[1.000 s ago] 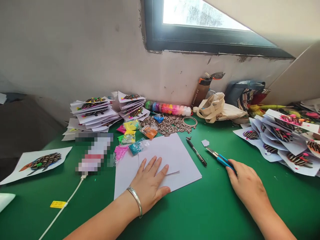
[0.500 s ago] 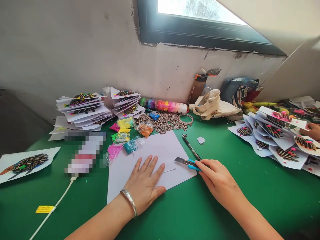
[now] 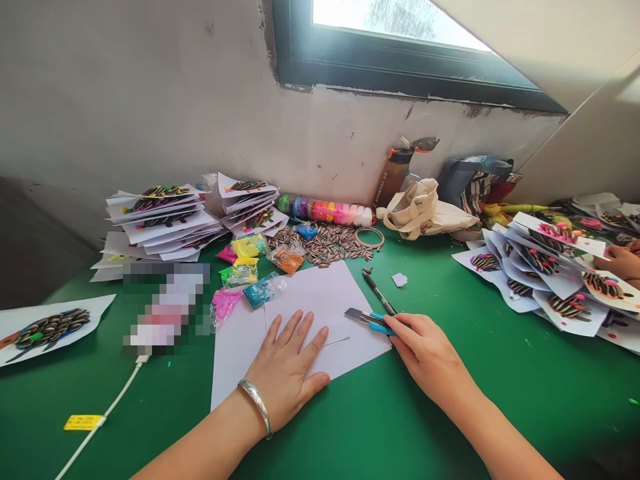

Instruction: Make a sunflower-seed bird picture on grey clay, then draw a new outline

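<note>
My left hand (image 3: 287, 370) lies flat with spread fingers on white paper (image 3: 340, 287), a smaller sheet on top of a larger one. A silver bangle (image 3: 257, 403) circles that wrist. In my right hand (image 3: 425, 353) is a utility knife (image 3: 369, 319) with a blue and black body. Its blade points left over the right part of the paper; whether it touches the sheet I cannot tell. A short slit or edge shows in the paper between my left hand and the blade. Beside the knife lies a black pen (image 3: 376, 287), partly hidden by my right hand.
Bags of coloured clay (image 3: 260, 292) overlap the paper's upper left edge. Behind are striped seeds (image 3: 333, 243), a bottle (image 3: 393, 177) and a cloth bag (image 3: 430, 213). Stacked seed pictures (image 3: 165, 220) stand left, more (image 3: 530, 267) right, near another person's hand (image 3: 623, 261). A white cable (image 3: 120, 393) crosses the left.
The knife's blade end has shifted slightly up and to the left. My left hand stays in place on the paper. The whole view has moved a little.
</note>
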{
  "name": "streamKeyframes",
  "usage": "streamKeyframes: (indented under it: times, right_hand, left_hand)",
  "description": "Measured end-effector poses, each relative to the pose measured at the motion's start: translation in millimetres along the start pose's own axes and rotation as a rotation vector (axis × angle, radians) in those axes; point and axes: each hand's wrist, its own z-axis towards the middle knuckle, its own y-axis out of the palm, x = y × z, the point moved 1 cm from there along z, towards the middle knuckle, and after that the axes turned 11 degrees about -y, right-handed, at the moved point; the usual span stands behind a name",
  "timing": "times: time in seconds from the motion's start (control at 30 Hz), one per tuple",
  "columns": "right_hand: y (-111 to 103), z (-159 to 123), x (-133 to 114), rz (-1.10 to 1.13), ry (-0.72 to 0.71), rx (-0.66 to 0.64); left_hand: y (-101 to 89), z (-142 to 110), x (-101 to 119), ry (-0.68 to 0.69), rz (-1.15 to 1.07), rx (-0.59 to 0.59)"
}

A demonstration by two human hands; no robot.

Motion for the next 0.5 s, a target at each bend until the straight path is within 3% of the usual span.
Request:
streamKeyframes:
  times: [0.5]
  right_hand:
    - [7.6,20.5,3.4,-0.055,-0.01,-0.017]
  left_hand:
    - [-0.5,-0.6,0.7,0.004,-0.006,0.019]
